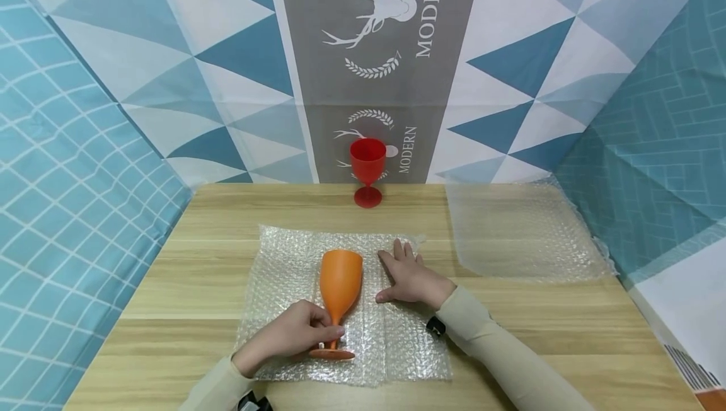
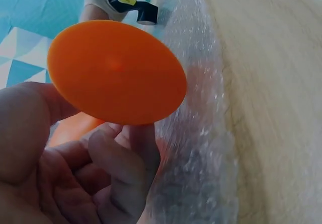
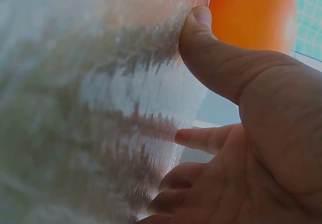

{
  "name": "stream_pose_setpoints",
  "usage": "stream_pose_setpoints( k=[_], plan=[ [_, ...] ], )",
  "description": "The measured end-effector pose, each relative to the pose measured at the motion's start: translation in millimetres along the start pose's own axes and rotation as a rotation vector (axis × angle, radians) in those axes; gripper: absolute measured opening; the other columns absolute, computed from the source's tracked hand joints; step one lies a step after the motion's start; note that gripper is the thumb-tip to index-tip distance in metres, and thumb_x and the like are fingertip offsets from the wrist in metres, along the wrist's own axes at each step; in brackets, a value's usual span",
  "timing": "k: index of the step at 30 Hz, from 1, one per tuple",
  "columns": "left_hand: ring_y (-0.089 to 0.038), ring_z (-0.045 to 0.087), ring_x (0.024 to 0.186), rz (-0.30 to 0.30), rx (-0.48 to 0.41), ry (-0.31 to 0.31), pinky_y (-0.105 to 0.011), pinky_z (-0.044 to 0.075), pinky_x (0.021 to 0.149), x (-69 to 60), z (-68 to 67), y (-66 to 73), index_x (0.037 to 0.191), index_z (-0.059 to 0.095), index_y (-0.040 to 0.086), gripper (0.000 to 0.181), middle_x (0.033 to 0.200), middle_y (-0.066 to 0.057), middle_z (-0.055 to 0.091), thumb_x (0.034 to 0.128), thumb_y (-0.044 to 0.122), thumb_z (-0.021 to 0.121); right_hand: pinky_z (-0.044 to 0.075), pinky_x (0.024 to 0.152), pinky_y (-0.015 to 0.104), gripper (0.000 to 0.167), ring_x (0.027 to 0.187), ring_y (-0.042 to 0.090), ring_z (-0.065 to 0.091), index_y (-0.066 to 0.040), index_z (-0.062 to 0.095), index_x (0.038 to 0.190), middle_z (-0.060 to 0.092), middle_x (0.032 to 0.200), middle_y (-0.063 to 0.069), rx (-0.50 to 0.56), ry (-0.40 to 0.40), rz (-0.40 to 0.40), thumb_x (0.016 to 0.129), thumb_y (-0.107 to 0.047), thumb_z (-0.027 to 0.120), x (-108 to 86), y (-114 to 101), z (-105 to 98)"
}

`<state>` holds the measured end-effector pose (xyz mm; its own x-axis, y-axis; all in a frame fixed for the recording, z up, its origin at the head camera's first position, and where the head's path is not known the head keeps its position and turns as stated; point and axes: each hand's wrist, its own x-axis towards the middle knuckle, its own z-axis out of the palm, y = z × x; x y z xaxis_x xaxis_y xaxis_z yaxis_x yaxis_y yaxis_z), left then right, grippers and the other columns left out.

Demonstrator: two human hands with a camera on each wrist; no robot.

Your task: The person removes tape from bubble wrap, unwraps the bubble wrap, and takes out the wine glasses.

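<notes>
An orange goblet (image 1: 340, 282) lies along a sheet of bubble wrap (image 1: 289, 253), its bowl toward the back and its round base (image 2: 118, 73) toward the front. My left hand (image 1: 295, 329) pinches the stem just above the base, thumb on top. To the right of the goblet, my right hand (image 1: 411, 278) rests on the bubble wrap with its fingers spread. In the right wrist view the thumb (image 3: 201, 32) and fingertips touch the sheet, and the orange bowl (image 3: 254, 15) shows beyond the thumb.
A red goblet (image 1: 368, 165) stands upright at the table's back edge. Another bubble wrap sheet (image 1: 516, 234) lies at the back right, reaching over the edge. Patterned cloths hang behind and at both sides of the wooden table (image 1: 170, 310).
</notes>
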<state>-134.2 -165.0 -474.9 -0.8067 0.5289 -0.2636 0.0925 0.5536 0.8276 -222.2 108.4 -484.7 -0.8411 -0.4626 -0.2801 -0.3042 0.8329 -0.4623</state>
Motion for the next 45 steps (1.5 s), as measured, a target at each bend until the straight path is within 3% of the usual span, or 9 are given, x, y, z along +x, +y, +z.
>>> stream_pose_setpoints(
  k=[9, 12, 15, 21, 27, 33, 41, 45],
  plan=[
    [-0.004, 0.048, 0.054, -0.023, -0.131, -0.008, -0.017, 0.04, 0.052, 1.2, -0.5, -5.3, 0.081, 0.073, 0.008, 0.025, 0.063, 0.004, 0.064, 0.0928, 0.03, 0.076, 0.015, 0.121, 0.073, 0.105, 0.153, 0.058, 0.006, -0.006, 0.032, 0.16, 0.003, 0.166, 0.036, -0.008, 0.007, 0.0, 0.081, -0.05, 0.084, -1.3, -0.4, 0.4],
    [-0.003, 0.048, 0.056, -0.002, -0.163, -0.001, -0.016, 0.039, 0.052, 1.0, -0.9, -7.3, 0.082, 0.072, 0.005, 0.025, 0.065, 0.004, 0.063, 0.0922, 0.027, 0.076, 0.015, 0.121, 0.073, 0.105, 0.153, 0.057, 0.006, -0.006, 0.032, 0.16, 0.004, 0.166, 0.036, -0.011, 0.005, -0.002, 0.08, -0.05, 0.084, -1.7, -0.4, 0.7],
    [-0.004, 0.054, 0.061, 0.038, -0.172, 0.022, -0.017, 0.046, 0.056, 0.8, -4.0, -6.7, 0.084, 0.071, 0.003, 0.024, 0.07, 0.002, 0.065, 0.0922, 0.025, 0.077, 0.015, 0.121, 0.072, 0.104, 0.153, 0.057, 0.006, -0.007, 0.032, 0.16, 0.003, 0.166, 0.035, -0.009, 0.006, -0.001, 0.081, -0.05, 0.084, -1.7, -0.5, 0.3],
    [-0.013, 0.069, 0.069, 0.08, -0.182, 0.118, -0.027, 0.061, 0.064, 4.2, -14.3, -0.8, 0.091, 0.068, -0.002, 0.025, 0.085, -0.009, 0.073, 0.0889, 0.019, 0.081, 0.013, 0.122, 0.072, 0.104, 0.154, 0.056, 0.004, -0.007, 0.031, 0.161, 0.002, 0.167, 0.034, 0.005, 0.004, 0.0, 0.082, -0.048, 0.084, -2.8, 1.1, 0.1],
    [-0.019, 0.072, 0.077, 0.095, -0.176, 0.192, -0.031, 0.063, 0.069, 10.5, -24.9, 6.4, 0.101, 0.068, -0.004, 0.031, 0.09, -0.011, 0.075, 0.0883, 0.02, 0.082, 0.012, 0.122, 0.072, 0.102, 0.154, 0.056, 0.003, -0.007, 0.031, 0.161, 0.001, 0.167, 0.034, 0.012, 0.003, -0.008, 0.083, -0.049, 0.083, -3.5, 2.0, -0.1],
    [-0.021, 0.071, 0.095, 0.138, -0.163, 0.284, -0.029, 0.061, 0.082, 11.9, -29.6, 9.6, 0.113, 0.066, 0.0, 0.034, 0.108, -0.015, 0.073, 0.087, 0.015, 0.082, 0.012, 0.122, 0.072, 0.102, 0.153, 0.057, 0.003, -0.007, 0.031, 0.161, 0.001, 0.167, 0.034, 0.023, -0.001, -0.014, 0.083, -0.049, 0.082, -2.7, 1.9, 1.7],
    [-0.018, 0.065, 0.096, 0.243, -0.137, 0.44, -0.032, 0.057, 0.087, 9.6, -31.0, 10.8, 0.117, 0.06, 0.01, 0.043, 0.105, -0.007, 0.068, 0.0822, 0.007, 0.085, 0.011, 0.122, 0.072, 0.103, 0.153, 0.057, 0.002, -0.007, 0.03, 0.161, -0.001, 0.167, 0.034, 0.03, 0.005, -0.015, 0.083, -0.049, 0.082, -3.3, 2.0, 2.0],
    [-0.014, 0.065, 0.094, 0.258, -0.084, 0.496, -0.03, 0.057, 0.086, 7.7, -31.9, 12.5, 0.12, 0.06, 0.01, 0.046, 0.105, -0.004, 0.068, 0.0815, 0.007, 0.086, 0.011, 0.122, 0.072, 0.103, 0.153, 0.057, 0.001, -0.007, 0.03, 0.162, -0.001, 0.167, 0.034, 0.038, 0.002, -0.015, 0.083, -0.048, 0.082, -3.9, 1.5, 0.8]
  ],
)
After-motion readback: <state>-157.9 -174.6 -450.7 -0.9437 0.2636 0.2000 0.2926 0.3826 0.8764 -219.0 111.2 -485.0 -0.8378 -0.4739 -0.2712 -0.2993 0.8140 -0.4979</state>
